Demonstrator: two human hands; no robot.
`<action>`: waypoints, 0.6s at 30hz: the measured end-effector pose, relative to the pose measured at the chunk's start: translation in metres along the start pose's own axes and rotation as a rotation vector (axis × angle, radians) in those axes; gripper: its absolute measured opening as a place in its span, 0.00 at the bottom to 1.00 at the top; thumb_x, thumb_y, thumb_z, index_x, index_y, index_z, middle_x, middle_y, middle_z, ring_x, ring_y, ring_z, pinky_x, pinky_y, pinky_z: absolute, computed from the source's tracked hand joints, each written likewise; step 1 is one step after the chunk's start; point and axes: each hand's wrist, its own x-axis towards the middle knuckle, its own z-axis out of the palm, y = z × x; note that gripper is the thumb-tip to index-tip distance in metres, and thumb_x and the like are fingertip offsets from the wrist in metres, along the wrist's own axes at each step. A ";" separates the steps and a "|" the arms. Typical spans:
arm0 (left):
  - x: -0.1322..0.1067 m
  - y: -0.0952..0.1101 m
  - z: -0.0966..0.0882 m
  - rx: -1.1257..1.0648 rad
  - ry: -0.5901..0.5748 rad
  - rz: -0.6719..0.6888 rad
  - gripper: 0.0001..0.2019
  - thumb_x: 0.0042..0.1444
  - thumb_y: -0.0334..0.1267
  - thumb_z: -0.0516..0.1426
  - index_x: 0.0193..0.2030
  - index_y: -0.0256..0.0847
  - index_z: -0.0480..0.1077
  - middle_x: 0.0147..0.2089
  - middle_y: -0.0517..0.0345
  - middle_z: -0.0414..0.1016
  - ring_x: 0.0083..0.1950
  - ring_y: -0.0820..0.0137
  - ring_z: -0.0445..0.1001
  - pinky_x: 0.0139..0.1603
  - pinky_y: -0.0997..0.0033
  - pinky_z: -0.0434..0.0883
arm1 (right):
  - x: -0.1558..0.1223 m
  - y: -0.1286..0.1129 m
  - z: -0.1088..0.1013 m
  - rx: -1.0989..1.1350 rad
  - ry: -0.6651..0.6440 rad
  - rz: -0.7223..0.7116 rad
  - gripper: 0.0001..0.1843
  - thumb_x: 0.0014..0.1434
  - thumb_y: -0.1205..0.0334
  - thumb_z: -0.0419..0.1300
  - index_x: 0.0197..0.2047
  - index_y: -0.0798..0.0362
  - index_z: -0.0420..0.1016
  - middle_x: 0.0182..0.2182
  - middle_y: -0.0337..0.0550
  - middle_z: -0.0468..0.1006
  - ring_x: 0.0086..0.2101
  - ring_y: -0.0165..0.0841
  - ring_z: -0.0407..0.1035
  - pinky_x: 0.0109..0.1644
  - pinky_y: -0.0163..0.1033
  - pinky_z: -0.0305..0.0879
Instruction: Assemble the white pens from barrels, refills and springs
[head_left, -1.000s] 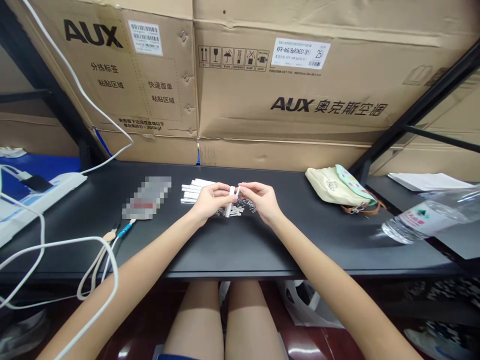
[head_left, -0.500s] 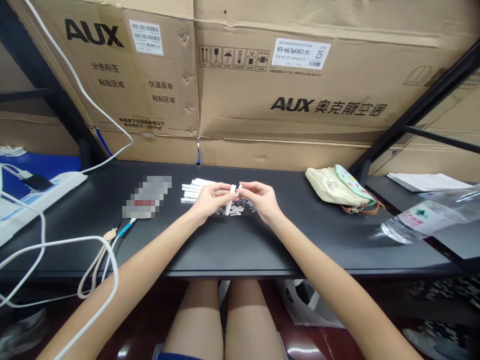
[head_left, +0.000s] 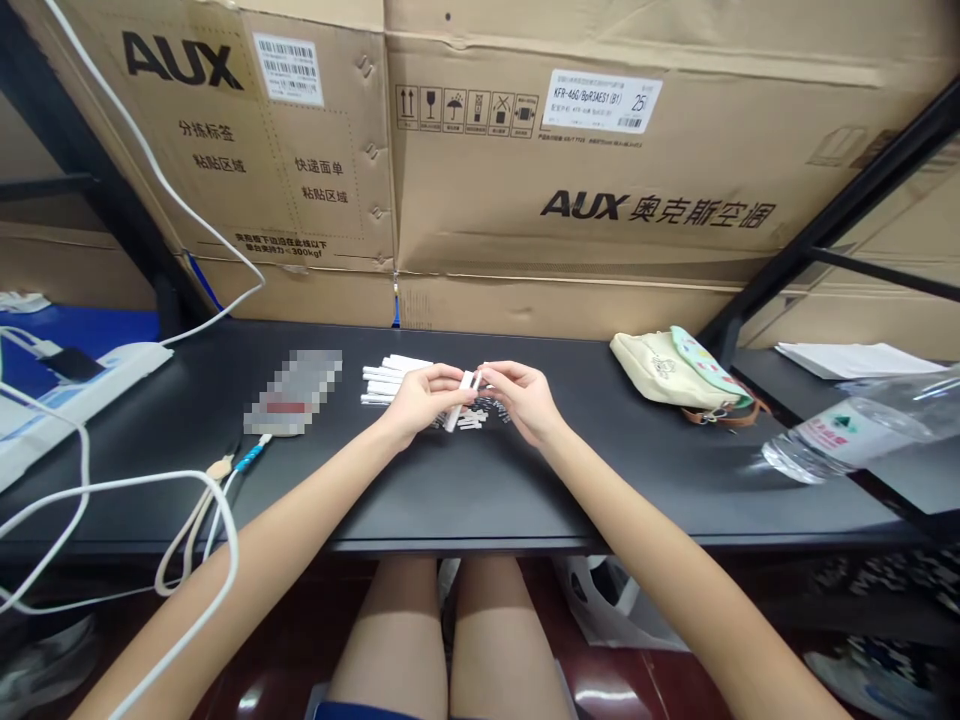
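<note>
Head view: white stick [head_left: 462, 398] near upright, top tilted right.

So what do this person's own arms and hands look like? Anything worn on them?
Both are bare: the left arm and right arm show no sleeves, and the left hand and right hand wear no gloves. No watch, bracelet, ring or marking shows on them.

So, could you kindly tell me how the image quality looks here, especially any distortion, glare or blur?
In the head view, wide-angle stretching lengthens the left forearm toward the corner; glare shines on the glossy floor; a packet is pixelated; the left hand, right hand and white stick look fairly sharp.
</note>
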 end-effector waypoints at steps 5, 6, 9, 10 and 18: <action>0.000 0.001 0.000 -0.002 0.012 0.002 0.19 0.33 0.38 0.70 0.32 0.35 0.71 0.29 0.56 0.77 0.32 0.69 0.76 0.39 0.65 0.74 | 0.001 0.001 -0.001 -0.024 0.002 0.005 0.13 0.39 0.55 0.72 0.28 0.52 0.79 0.28 0.39 0.78 0.31 0.30 0.72 0.36 0.36 0.70; 0.000 0.000 0.000 -0.002 0.014 0.006 0.19 0.33 0.38 0.70 0.32 0.35 0.71 0.29 0.56 0.77 0.32 0.69 0.76 0.39 0.65 0.74 | 0.002 0.001 -0.002 -0.036 -0.002 0.002 0.13 0.39 0.55 0.71 0.28 0.52 0.79 0.28 0.39 0.78 0.31 0.30 0.72 0.36 0.36 0.70; 0.000 0.000 0.000 -0.001 0.009 0.012 0.18 0.33 0.37 0.70 0.32 0.35 0.71 0.29 0.55 0.78 0.32 0.68 0.76 0.40 0.64 0.74 | 0.002 0.001 -0.003 -0.074 0.001 -0.005 0.14 0.39 0.54 0.71 0.28 0.52 0.79 0.28 0.40 0.78 0.31 0.31 0.72 0.36 0.37 0.70; 0.000 0.000 0.000 -0.006 0.006 0.011 0.18 0.33 0.37 0.70 0.32 0.35 0.71 0.29 0.55 0.78 0.32 0.68 0.76 0.40 0.64 0.74 | 0.002 0.001 -0.003 -0.080 0.000 -0.007 0.14 0.39 0.53 0.71 0.28 0.52 0.79 0.28 0.40 0.78 0.31 0.31 0.72 0.36 0.37 0.70; 0.000 0.000 -0.002 -0.105 0.001 -0.041 0.19 0.33 0.36 0.70 0.34 0.35 0.72 0.32 0.54 0.79 0.33 0.68 0.77 0.41 0.64 0.75 | 0.000 -0.002 -0.003 -0.111 -0.056 -0.067 0.14 0.41 0.53 0.70 0.31 0.52 0.79 0.29 0.41 0.80 0.31 0.32 0.73 0.36 0.38 0.70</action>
